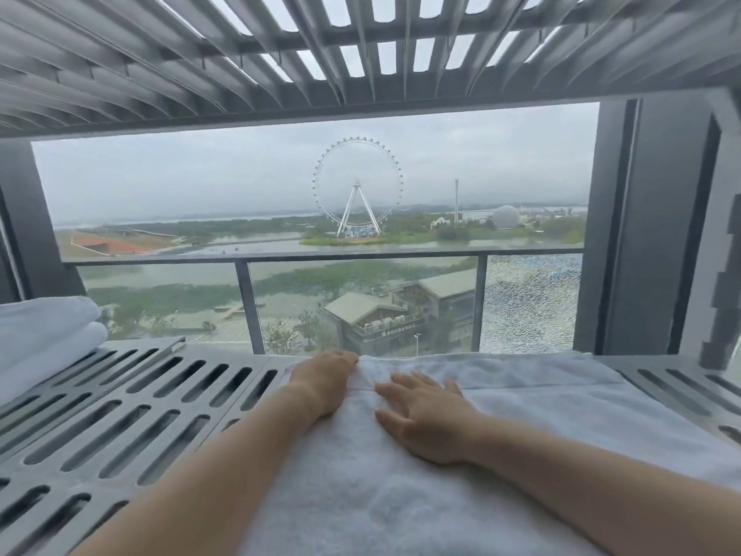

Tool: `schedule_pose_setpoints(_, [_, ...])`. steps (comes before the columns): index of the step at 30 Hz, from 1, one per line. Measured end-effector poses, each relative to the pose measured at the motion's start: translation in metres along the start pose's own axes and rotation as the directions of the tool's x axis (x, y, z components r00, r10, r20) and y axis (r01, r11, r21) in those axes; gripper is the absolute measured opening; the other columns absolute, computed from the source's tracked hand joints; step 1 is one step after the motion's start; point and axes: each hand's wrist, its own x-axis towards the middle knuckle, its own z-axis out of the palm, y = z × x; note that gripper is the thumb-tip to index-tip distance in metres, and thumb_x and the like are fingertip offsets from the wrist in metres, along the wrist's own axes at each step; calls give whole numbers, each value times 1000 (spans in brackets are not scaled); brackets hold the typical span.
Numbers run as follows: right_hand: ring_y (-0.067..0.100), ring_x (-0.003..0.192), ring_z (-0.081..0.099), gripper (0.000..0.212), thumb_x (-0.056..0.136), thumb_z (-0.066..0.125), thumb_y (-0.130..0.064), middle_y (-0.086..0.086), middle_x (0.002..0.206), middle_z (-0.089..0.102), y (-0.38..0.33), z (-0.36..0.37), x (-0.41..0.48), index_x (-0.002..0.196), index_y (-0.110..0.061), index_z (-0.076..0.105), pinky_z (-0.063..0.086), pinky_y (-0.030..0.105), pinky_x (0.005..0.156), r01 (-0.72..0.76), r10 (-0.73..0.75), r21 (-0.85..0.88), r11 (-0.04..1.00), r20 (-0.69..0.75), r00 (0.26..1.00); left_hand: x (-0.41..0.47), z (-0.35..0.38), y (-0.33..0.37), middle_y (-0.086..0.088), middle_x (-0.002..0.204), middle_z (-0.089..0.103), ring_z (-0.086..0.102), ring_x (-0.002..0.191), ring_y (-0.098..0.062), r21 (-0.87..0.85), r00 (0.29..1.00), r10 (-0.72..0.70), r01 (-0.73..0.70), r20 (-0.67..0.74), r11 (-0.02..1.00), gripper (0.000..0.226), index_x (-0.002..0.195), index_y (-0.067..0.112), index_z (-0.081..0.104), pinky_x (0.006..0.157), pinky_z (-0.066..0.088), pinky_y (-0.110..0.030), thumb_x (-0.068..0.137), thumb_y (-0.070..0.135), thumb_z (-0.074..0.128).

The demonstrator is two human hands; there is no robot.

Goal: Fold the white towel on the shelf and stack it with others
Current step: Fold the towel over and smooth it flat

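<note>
A white towel point(521, 399) lies spread over the right half of the slotted grey metal shelf point(132, 415). My left hand point(324, 379) rests on the towel's far left part, its fingers curled over a fold near the far edge. Flat on the towel beside it lies my right hand point(425, 419), palm down with fingers spread. At the shelf's far left sits a stack of folded white towels point(44, 339).
A second slotted metal shelf point(280, 54) hangs close overhead. Behind the shelf is a window point(320, 186) with a glass balcony railing point(361, 258). A dark pillar point(649, 226) stands at the right. Bare shelf lies between the stack and the towel.
</note>
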Motion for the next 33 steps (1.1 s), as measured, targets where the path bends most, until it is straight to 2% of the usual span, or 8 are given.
schedule_pose_setpoints(4, [19,131,35,40,89,37,-46,-5,140,42,1,-10,9,127,-33,45,25,48,104,-18,17,-14,1000,-112,994,-2,6,-9,-1,143,40,38,130,-20,-69,999,-18,15,-43,997,49,133,25,40,108,32,-43,90,3,32])
schedule_pose_setpoints(7, [20,122,46,38,89,44,-39,-1,133,50,7,-26,31,125,-25,49,37,38,99,-3,-1,-22,1000,-151,988,-1,5,-11,1,143,40,38,130,-20,-126,998,-10,2,-61,992,48,133,26,42,109,30,-41,91,5,33])
schedule_pose_setpoints(13, [23,111,52,22,86,53,-28,3,113,59,38,-14,51,104,-19,63,41,36,95,-34,92,185,982,-314,945,-7,-3,-40,0,140,46,43,127,-18,-205,999,29,-36,-37,978,34,128,26,48,107,32,-33,96,22,38])
schedule_pose_setpoints(17, [21,107,52,25,87,50,-31,-2,108,60,41,-9,55,107,-22,62,42,40,94,-24,68,140,990,-321,945,-10,-4,-53,-1,133,50,47,121,-17,-263,999,15,-27,-51,964,29,123,23,53,104,34,-31,98,25,38])
schedule_pose_setpoints(23, [21,114,49,32,88,48,-33,-2,117,58,41,-9,55,118,-23,58,39,43,98,-48,83,122,991,-293,952,-7,-2,-49,1,138,42,38,129,-21,-171,999,-11,3,-46,985,35,130,25,46,108,31,-40,96,23,38])
schedule_pose_setpoints(26, [21,114,49,33,88,48,-32,-2,118,58,41,-9,55,119,-23,57,39,42,98,-46,83,130,990,-296,952,-6,-3,-52,0,138,35,27,133,-21,-115,995,-95,94,-11,989,38,133,30,40,107,27,-51,95,31,37])
schedule_pose_setpoints(29, [21,114,49,33,88,48,-30,-2,118,59,42,-8,55,119,-23,57,39,42,98,-43,82,133,990,-301,950,-6,-3,-56,0,121,28,21,126,-20,-122,979,-197,202,53,972,32,124,35,41,105,18,-60,92,39,38])
schedule_pose_setpoints(33, [21,112,50,33,87,49,-29,-2,117,59,43,-7,56,119,-23,57,39,42,98,-37,77,136,990,-307,949,-5,-2,-56,2,107,24,22,115,-18,-150,974,-224,226,30,962,23,112,34,42,105,13,-62,90,40,42])
